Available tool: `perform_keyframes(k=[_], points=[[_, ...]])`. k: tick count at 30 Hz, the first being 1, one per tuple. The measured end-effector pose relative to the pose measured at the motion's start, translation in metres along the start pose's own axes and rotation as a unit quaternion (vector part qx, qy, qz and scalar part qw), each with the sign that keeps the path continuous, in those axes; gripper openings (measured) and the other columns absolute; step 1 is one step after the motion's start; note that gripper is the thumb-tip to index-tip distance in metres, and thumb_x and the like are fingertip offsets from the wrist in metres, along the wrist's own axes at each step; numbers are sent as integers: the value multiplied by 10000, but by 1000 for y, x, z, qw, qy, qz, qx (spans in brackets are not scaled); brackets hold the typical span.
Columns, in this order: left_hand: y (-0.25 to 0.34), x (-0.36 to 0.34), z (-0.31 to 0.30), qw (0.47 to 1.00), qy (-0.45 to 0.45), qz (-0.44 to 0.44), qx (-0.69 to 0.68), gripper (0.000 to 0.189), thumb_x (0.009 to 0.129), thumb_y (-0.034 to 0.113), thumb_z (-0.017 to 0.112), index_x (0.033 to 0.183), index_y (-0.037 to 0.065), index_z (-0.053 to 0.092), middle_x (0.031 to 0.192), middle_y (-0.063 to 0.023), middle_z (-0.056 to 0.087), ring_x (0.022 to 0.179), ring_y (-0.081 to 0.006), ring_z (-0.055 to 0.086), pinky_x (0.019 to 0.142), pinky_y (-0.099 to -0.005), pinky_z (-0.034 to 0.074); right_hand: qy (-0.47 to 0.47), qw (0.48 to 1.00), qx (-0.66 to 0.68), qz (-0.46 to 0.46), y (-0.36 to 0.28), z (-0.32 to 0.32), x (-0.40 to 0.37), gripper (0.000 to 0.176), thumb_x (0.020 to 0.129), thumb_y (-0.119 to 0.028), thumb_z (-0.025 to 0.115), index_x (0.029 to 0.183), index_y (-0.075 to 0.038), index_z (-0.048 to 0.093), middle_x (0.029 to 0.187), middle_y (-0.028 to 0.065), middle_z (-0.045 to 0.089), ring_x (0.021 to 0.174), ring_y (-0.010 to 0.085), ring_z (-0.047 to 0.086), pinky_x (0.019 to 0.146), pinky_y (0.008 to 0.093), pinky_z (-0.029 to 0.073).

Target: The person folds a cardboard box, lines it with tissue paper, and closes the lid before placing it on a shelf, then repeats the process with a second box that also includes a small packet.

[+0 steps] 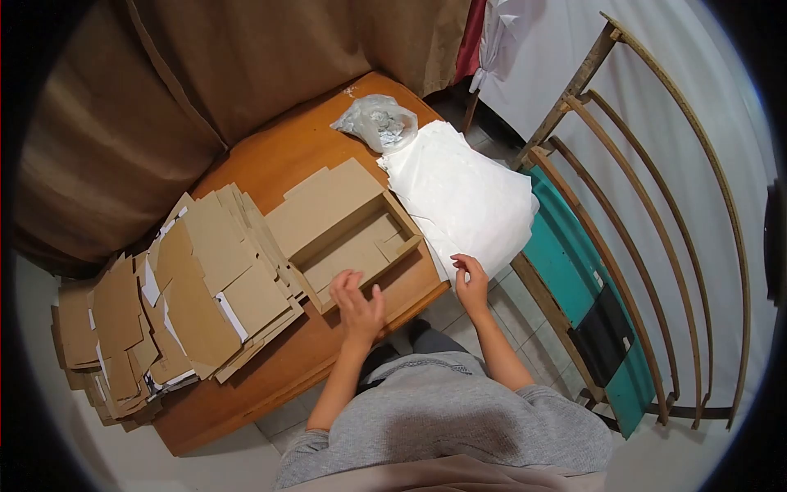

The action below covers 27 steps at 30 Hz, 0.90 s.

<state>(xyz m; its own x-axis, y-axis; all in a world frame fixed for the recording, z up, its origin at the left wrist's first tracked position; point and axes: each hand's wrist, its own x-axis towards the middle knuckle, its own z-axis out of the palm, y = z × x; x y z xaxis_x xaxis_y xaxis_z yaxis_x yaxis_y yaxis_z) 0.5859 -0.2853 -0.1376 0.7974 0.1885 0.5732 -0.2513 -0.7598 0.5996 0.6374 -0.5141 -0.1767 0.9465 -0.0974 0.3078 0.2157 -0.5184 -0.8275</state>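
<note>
An open cardboard box [352, 238] lies on the table with its lid folded back toward the far side. My left hand [357, 310] is over the box's near wall, thumb and fingers apart, with nothing between them. To the right, my right hand [470, 285] is at the near edge of a stack of white sheets [467, 197], its fingers loosely bent and the thumb apart. A sheet corner hangs over the table edge just left of that hand. The inside of the box shows bare cardboard and a small flap at its right end.
Flat cardboard pieces [197, 287] are piled on the left of the wooden table [270, 389]. A clear plastic bag [377, 121] with silvery contents sits at the back. On the right stands a wooden slatted frame [648, 205] beside a teal panel [561, 246].
</note>
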Motion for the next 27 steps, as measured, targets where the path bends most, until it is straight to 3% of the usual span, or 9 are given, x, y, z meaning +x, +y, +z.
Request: perform_keyframes(k=[3,8,11,13,15,17,20,22,27], points=[[22,-2,19,996,-68,39,-36,401,748,57,620,1120,7,479,1154,-182,434,1080,-369,412,930,-466,344,3,1000,-11,6,10,-12,9,286,772,79,455,975,-24,629,874,134,629,810,224,642,719,309,491],[38,1,80,983,-126,-2,-134,350,755,34,602,1087,7,495,1036,-181,502,986,-370,476,888,-426,394,22,999,1,-33,36,-22,51,285,763,91,454,950,-20,638,867,124,633,798,214,646,717,295,497],[44,8,131,971,-157,-58,-168,329,764,16,593,1074,-12,487,984,-183,512,916,-329,516,811,-389,452,-3,999,12,-40,51,-39,84,281,763,87,457,947,-20,640,876,124,634,804,220,647,723,299,498],[45,14,166,929,-188,-210,-240,300,787,20,587,1066,-23,482,989,-179,507,869,-270,541,723,-355,495,-33,998,2,-62,67,-50,108,279,767,70,464,965,-36,629,899,133,622,834,255,629,745,347,491],[41,15,203,933,-168,-216,-235,323,808,38,588,1098,-27,463,1018,-183,492,844,-235,550,649,-314,511,-53,996,-8,-68,87,-60,132,283,771,57,477,996,-42,617,935,137,615,876,262,615,775,354,480],[36,14,237,925,-114,-310,-191,393,809,72,605,1150,-19,432,1055,-198,471,847,-262,550,695,-337,509,-72,994,-17,-77,111,-67,154,292,775,44,490,1027,-48,604,971,141,608,918,269,600,805,362,470],[18,4,279,938,-82,-316,-120,532,781,141,661,1199,-35,382,1061,-216,462,863,-282,526,769,-359,471,-102,986,-95,-93,147,-68,180,375,780,-55,585,1153,-77,550,1101,148,564,1043,300,538,875,401,430],[19,7,289,935,-54,-343,-76,639,745,173,704,1219,-59,344,1049,-215,459,885,-278,501,801,-347,437,-104,966,-224,-78,158,-66,192,513,761,-162,689,1232,-90,500,1184,150,517,1100,323,491,924,415,404],[40,26,275,890,-24,-432,-140,614,755,112,700,1232,-22,338,922,-142,507,775,-216,534,706,-321,463,-165,949,-268,19,159,-63,210,663,700,-246,765,1270,-93,464,1195,149,492,1092,333,488,914,426,407]])
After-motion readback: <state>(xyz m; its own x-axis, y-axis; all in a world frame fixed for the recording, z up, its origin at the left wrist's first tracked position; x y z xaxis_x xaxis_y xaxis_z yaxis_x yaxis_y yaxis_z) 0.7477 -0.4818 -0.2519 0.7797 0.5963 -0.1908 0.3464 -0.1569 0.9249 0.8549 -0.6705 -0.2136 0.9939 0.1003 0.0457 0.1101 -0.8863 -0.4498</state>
